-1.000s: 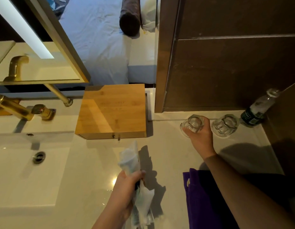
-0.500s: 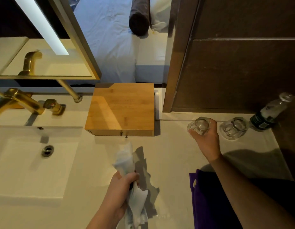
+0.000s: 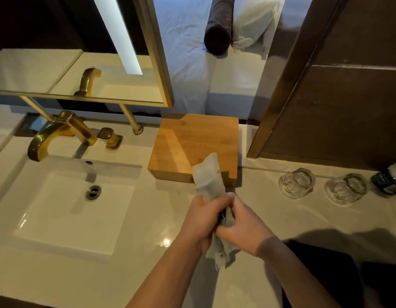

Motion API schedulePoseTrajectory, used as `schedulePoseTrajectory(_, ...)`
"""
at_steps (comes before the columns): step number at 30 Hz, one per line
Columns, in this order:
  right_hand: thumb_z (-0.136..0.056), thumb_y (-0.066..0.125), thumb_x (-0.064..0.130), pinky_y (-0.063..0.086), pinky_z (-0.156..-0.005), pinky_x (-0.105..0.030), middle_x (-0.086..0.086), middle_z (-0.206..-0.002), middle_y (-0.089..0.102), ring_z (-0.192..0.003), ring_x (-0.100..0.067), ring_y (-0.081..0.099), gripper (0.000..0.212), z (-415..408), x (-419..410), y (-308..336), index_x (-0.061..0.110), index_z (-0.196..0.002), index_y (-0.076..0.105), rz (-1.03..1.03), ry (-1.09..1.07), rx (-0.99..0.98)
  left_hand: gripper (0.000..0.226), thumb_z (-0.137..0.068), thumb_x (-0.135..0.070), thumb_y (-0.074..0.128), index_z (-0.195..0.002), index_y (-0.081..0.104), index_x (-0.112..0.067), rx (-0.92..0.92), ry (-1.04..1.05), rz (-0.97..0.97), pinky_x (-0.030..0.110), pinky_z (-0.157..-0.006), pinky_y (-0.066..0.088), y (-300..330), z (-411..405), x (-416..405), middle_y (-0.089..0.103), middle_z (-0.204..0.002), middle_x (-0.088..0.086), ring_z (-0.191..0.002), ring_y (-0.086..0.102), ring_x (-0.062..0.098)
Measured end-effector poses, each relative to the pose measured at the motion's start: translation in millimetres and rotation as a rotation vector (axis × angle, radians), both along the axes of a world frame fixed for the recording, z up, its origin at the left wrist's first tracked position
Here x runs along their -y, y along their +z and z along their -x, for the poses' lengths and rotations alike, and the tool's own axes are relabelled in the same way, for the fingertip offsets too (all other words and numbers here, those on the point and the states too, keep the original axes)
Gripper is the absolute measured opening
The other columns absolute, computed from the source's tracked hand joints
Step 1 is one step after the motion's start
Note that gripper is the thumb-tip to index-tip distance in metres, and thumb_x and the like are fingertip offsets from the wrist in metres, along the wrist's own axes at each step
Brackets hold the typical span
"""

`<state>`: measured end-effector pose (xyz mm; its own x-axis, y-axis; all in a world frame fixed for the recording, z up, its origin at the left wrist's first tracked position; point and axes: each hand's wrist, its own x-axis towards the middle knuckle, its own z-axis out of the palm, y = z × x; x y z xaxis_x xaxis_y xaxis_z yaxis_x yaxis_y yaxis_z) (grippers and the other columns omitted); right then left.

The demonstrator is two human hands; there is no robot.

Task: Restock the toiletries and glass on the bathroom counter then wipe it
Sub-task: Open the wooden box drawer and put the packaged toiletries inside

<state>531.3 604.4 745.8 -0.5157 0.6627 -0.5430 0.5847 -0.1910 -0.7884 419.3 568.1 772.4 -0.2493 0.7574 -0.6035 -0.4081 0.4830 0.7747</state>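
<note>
Both hands grip a bundle of pale wrapped toiletry packets (image 3: 209, 181) above the white counter (image 3: 270, 221), just in front of the wooden box (image 3: 192, 141). My left hand (image 3: 202, 218) clasps the bundle from the left and my right hand (image 3: 243, 227) from the right, fingers meeting around its middle. Two clear glasses stand upside down on the counter at the right: one glass (image 3: 297, 182) nearer the box, the other glass (image 3: 345, 188) beside it. Neither hand touches them.
A white sink (image 3: 66, 207) with a gold tap (image 3: 59, 134) fills the left. A water bottle (image 3: 389, 178) lies at the far right edge by the dark wall panel. A gold-framed mirror (image 3: 81, 63) hangs above. Dark cloth (image 3: 325, 274) lies at the lower right.
My right hand let go of the left glass, leaving it upside down, and came over to join the left hand on the packets. The view shifted right.
</note>
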Motion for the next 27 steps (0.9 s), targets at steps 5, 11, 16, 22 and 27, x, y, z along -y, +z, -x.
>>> schedulePoseTrajectory(5, -0.091, 0.063, 0.0, 0.047, -0.086, -0.022, 0.008, -0.103, 0.059, -0.105, -0.015, 0.062, 0.031, 14, -18, 0, 0.01, -0.121, 0.06, -0.068, -0.039, 0.033, 0.031, -0.082, -0.026, 0.08, -0.108, 0.071, -0.01, -0.095, -0.085, -0.019, 0.047, -0.088, 0.062, 3, 1, -12, 0.078, -0.098, 0.015, -0.094, 0.077, 0.023)
schedulePoseTrajectory(11, -0.092, 0.068, 0.024, 0.06, -0.081, -0.046, -0.004, -0.089, 0.072, -0.087, -0.024, 0.07, 0.003, 33, -74, 15, 0.024, -0.094, 0.066, -0.183, -0.096, 0.067, 0.041, -0.088, -0.03, 0.074, -0.124, 0.058, -0.019, -0.026, -0.09, 0.0, 0.033, -0.076, 0.062, 3, 23, -14, 0.07, -0.114, 0.005, -0.094, 0.074, 0.014)
schedulePoseTrajectory(16, -0.094, 0.065, 0.042, 0.052, -0.062, -0.036, 0.002, -0.093, 0.061, -0.083, -0.021, 0.061, 0.034, 55, -128, 9, 0.026, -0.122, 0.053, -0.658, 0.016, 0.425, 0.012, -0.097, -0.019, 0.059, -0.1, 0.066, -0.009, -0.115, 0.061, 0.122, 0.035, -0.075, 0.058, -31, 56, 4, 0.07, -0.097, 0.013, -0.09, 0.07, 0.026)
schedulePoseTrajectory(22, -0.095, 0.065, 0.035, 0.055, -0.063, -0.033, 0.001, -0.097, 0.062, -0.084, -0.017, 0.062, 0.035, 68, -138, -9, 0.019, -0.124, 0.055, -0.8, 0.162, 0.494, 0.013, -0.096, -0.016, 0.062, -0.099, 0.072, -0.009, -0.251, 0.105, 0.17, 0.037, -0.073, 0.061, -59, 69, 15, 0.074, -0.096, 0.016, -0.086, 0.071, 0.027)
schedulePoseTrajectory(27, -0.092, 0.068, 0.039, 0.054, -0.061, -0.032, -0.002, -0.103, 0.066, -0.082, -0.017, 0.063, 0.039, 71, -134, -16, 0.018, -0.121, 0.054, -0.864, 0.134, 0.557, 0.023, -0.095, -0.034, 0.06, -0.104, 0.067, -0.015, -0.528, 0.019, 0.2, 0.047, -0.085, 0.059, -84, 60, -6, 0.071, -0.095, 0.003, -0.09, 0.069, 0.024)
